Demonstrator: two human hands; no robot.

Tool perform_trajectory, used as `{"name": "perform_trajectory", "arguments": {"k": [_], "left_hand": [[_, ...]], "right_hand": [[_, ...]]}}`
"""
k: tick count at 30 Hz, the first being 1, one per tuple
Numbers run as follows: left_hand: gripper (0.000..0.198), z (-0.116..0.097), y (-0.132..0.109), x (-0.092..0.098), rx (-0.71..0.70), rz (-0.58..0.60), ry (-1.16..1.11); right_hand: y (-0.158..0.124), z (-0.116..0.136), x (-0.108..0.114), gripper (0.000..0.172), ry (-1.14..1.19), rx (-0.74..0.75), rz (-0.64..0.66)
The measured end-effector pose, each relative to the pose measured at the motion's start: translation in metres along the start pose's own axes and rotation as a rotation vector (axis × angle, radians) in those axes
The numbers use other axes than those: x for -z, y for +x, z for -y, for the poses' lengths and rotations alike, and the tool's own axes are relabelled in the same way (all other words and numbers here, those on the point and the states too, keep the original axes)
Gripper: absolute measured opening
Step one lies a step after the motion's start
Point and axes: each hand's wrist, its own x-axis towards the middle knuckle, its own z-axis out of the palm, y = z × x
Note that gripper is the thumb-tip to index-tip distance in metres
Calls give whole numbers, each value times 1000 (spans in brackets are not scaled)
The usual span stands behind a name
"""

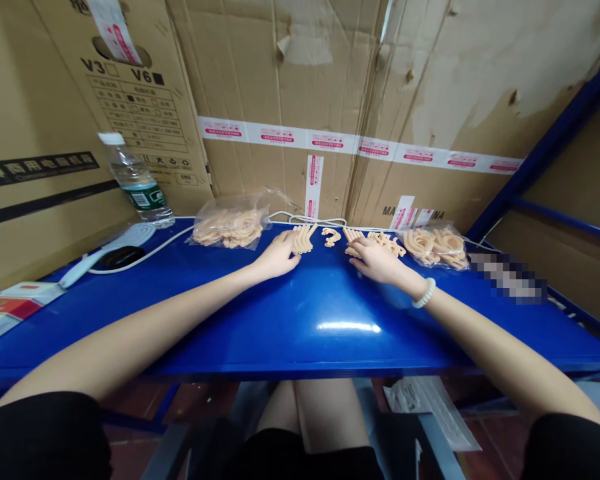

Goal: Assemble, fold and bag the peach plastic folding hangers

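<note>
My left hand [279, 257] rests on the blue table with its fingers stretched out and the thumb apart, touching the left side of a row of curved beige pieces [306, 239]. The pieces lie side by side and look like small hooks. My right hand [379, 260] lies with fingers spread over another group of beige pieces [353, 235], partly hiding them. A few loose beige pieces [331, 236] sit between the hands. Just behind my right hand is a jumbled pile of similar pieces [391, 244]. Neither hand visibly lifts anything.
Clear plastic bags of beige pieces stand at left [230, 225] and right [436, 247]. A white cable [310, 221] runs along the back. At left are a water bottle [139, 183], a pale-handled paddle [93, 263], a black oval object [123, 256] and a box [17, 307]. Cardboard [280, 80] walls the back.
</note>
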Motion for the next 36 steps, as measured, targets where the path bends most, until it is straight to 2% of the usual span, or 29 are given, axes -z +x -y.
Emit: {"name": "perform_trajectory", "arguments": {"k": [3, 5, 7, 10, 15, 20, 25, 30, 33, 36], "left_hand": [[72, -1, -10, 1, 18, 20, 19], [80, -8, -17, -1, 129, 99, 50], [85, -18, -22, -3, 176, 178, 102], [89, -29, -24, -3, 186, 257, 158], [92, -35, -20, -2, 219, 315, 197], [86, -28, -20, -4, 194, 255, 142], [78, -7, -19, -4, 103, 121, 22], [62, 8, -19, -3, 20, -40, 36], [55, 9, -21, -4, 31, -65, 82], [51, 8, -23, -6, 33, -50, 124]], "right_hand": [[-15, 1, -6, 56, -28, -10, -26], [-18, 2, -13, 71, -60, 6, -12], [-19, 3, -20, 81, -76, 16, 50], [-19, 2, -23, 86, -40, 11, 126], [-19, -5, -19, 88, 37, 35, 118], [-19, -6, -16, 88, 59, 34, 139], [-19, -6, -14, 82, 55, 37, 119], [-22, 4, -7, 63, 46, 160, -43], [-24, 16, -4, 49, 96, 256, -24], [-27, 25, -4, 45, 123, 305, 9]]}}
